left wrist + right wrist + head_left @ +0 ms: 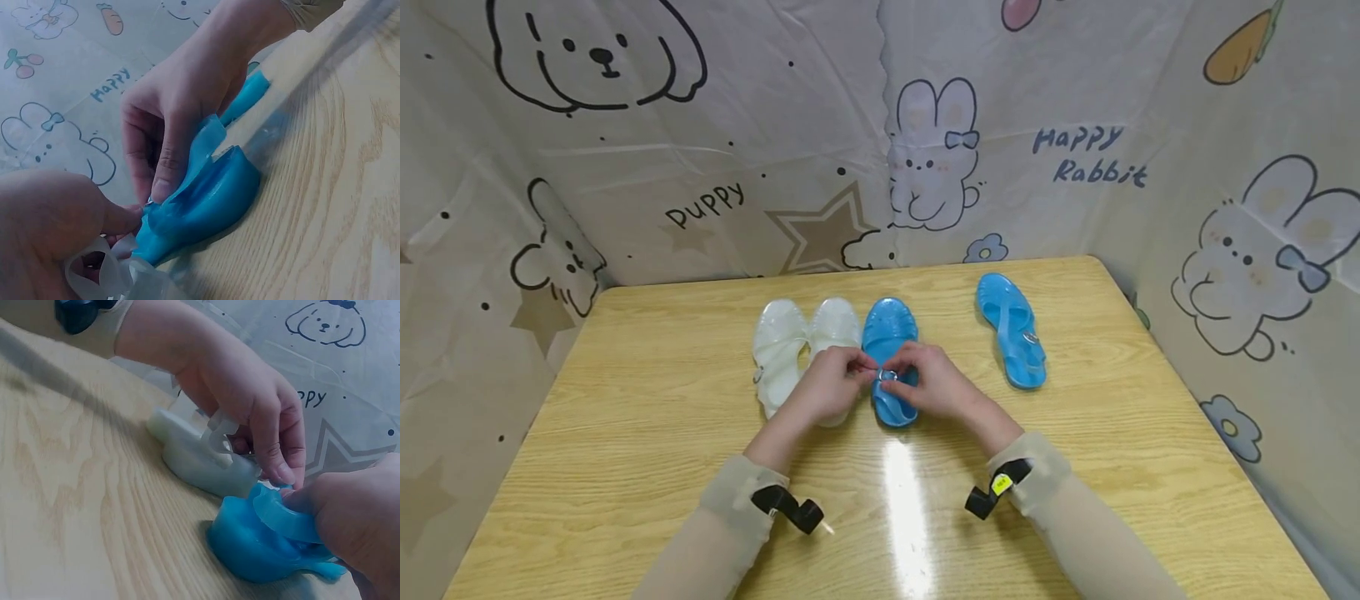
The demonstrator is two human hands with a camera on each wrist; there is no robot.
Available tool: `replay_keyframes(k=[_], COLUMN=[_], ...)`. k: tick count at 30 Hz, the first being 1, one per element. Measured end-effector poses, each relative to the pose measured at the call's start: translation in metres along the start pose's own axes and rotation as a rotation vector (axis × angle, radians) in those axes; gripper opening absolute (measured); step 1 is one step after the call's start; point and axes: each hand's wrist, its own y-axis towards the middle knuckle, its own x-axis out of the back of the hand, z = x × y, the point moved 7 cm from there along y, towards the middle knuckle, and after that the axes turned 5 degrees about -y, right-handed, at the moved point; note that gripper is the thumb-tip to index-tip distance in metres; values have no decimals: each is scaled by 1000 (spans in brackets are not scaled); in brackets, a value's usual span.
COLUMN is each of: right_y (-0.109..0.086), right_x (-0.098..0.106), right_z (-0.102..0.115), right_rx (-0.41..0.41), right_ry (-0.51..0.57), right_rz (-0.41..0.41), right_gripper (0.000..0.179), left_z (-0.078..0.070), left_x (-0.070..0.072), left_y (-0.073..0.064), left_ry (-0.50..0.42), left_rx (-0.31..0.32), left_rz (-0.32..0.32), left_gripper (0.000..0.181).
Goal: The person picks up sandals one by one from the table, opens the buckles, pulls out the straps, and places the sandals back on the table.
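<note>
Blue sandal (891, 329) is set on the table (1075, 508) beneath the fingertips, pinched near its buckle (887, 377) by the left hand (831, 385) and the right hand (942, 385), thumbs and fingers bent. Left forearm (726, 525) and right forearm (1086, 517) are angled inward. White sandals (778, 333) are partly covered by the left hand; another blue sandal (1009, 321) is placed beyond the right.

I can pass along the bare table (647, 375) left of the white pair (777, 350), or in from the near edge between the forearms. The white pair crowds the blue sandal (891, 321), and the left hand (832, 381) closes off that side. My lane between it and the other blue sandal (1003, 296) is blocked nearside by the right hand (938, 385); the cloth wall (820, 83) limits me behind.
</note>
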Motion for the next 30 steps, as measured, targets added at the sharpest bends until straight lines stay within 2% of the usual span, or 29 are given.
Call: replay_keyframes(k=[6, 12, 16, 22, 30], right_y=[-2, -6, -8, -10, -10], right_x=[0, -3, -6, -6, -7], right_z=[2, 1, 2, 1, -4], right_rx=[17, 76, 109, 101, 110], right_ry=[-14, -5, 1, 52, 109], right_rz=[-8, -50, -84, -134, -159], right_gripper=[21, 17, 15, 16, 17], left_z=[-1, -1, -1, -1, 2], left_x=[1, 1, 3, 4, 2], left_y=[1, 4, 7, 11, 13], left_ry=[30, 30, 14, -28, -87], left_rx=[25, 38, 49, 57, 90], left_rz=[-3, 32, 41, 34, 17], left_gripper=[8, 7, 7, 8, 6])
